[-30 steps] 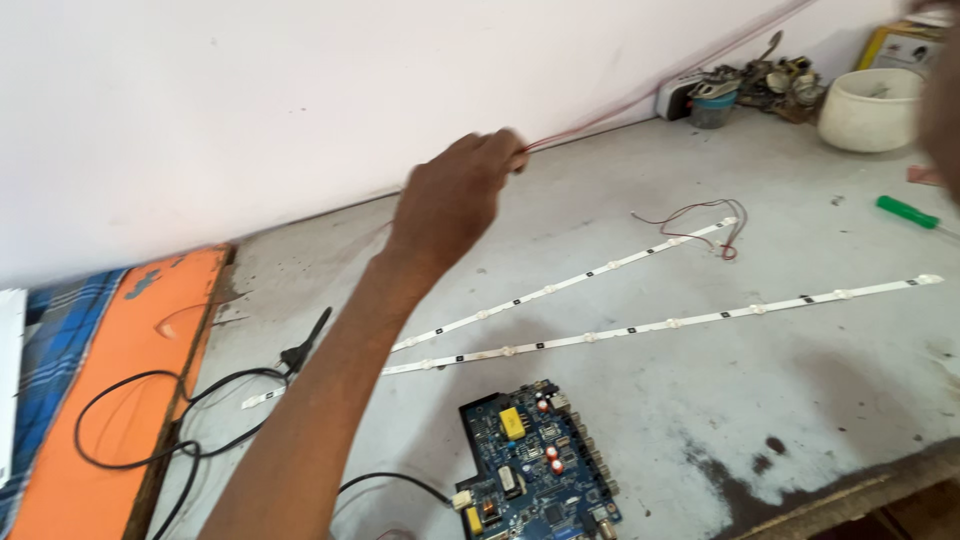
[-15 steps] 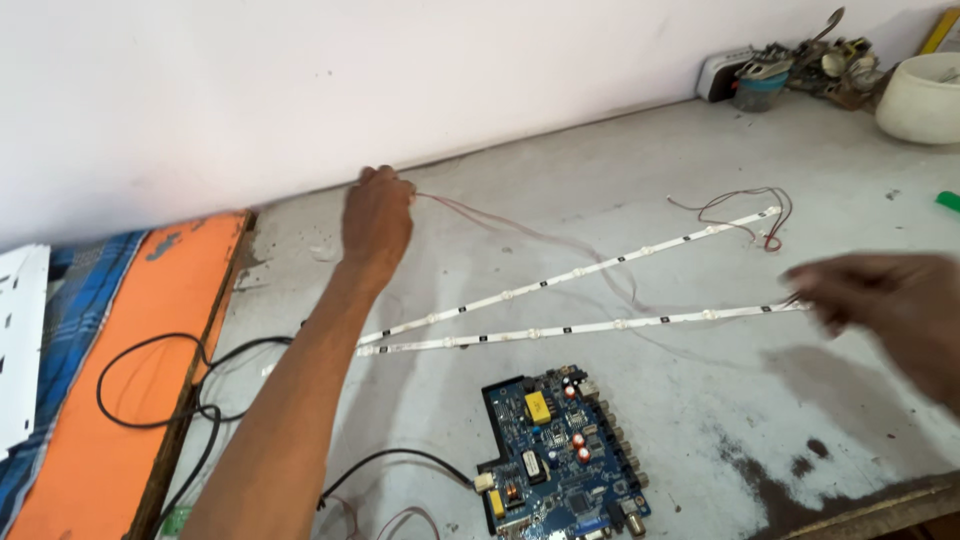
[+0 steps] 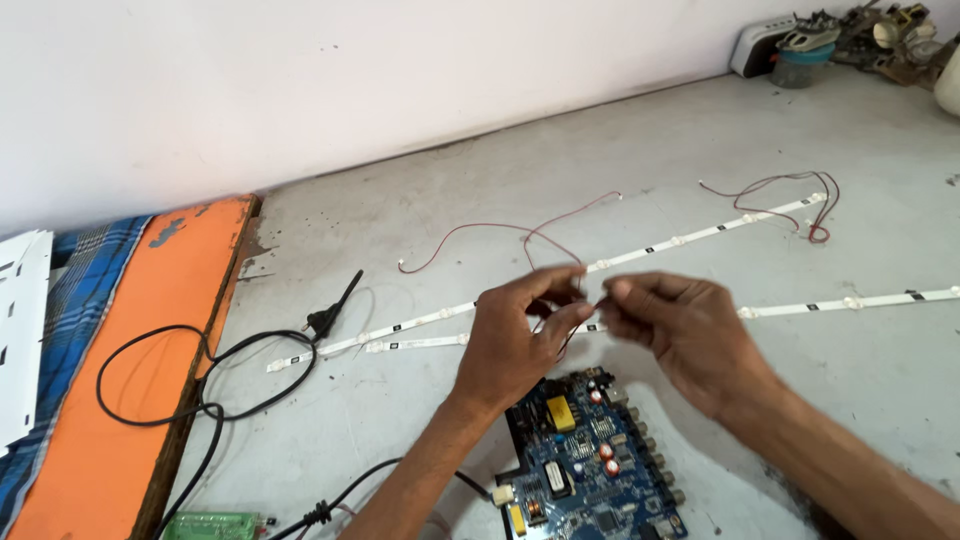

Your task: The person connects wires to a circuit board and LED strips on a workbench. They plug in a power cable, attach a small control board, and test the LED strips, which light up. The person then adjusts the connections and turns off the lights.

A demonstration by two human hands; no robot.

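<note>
Here, a grey table [image 3: 640, 140] meets a white wall along its far edge. Two long white LED strips [image 3: 700, 236] lie slantwise across the middle of the table, running from the left toward the right edge. A thin red wire [image 3: 470, 232] loops over the table behind them, and another red wire bundle [image 3: 790, 195] curls at the far strip's right end. A blue circuit board [image 3: 590, 470] sits at the near edge, directly beneath the hands. A black power cable [image 3: 200, 370] with a plug coils toward the left edge, partly over an orange board [image 3: 130, 330]. Small clutter sits in the far right corner.

Both hands meet above the strips, just over the circuit board, forearms reaching in from the near edge. The left hand [image 3: 515, 335] pinches the thin red wire between thumb and fingertips. The right hand [image 3: 680, 330] pinches the same wire close beside it, fingers curled, its fingertips almost touching the left's.
</note>
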